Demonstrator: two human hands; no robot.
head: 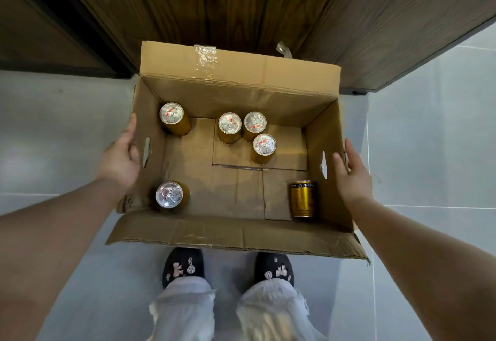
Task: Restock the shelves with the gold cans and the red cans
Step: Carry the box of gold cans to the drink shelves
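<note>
An open cardboard box [241, 82] sits below me with several gold cans inside. One stands at the far left [171, 114], three cluster near the far middle [255, 122], and one stands at the near left [169, 194]. A sixth gold can [302, 199] lies on its side in the near right corner. No red cans are in sight. My left hand [120, 158] is pressed against the outside of the box's left wall by its handle slot. My right hand [350, 174] hovers at the right wall with fingers spread, thumb over the rim.
A dark wooden cabinet front [241, 5] rises just behind the box. Grey floor tiles [429, 139] lie on both sides. My feet in black slippers [183, 266] stand right at the box's near flap [228, 236].
</note>
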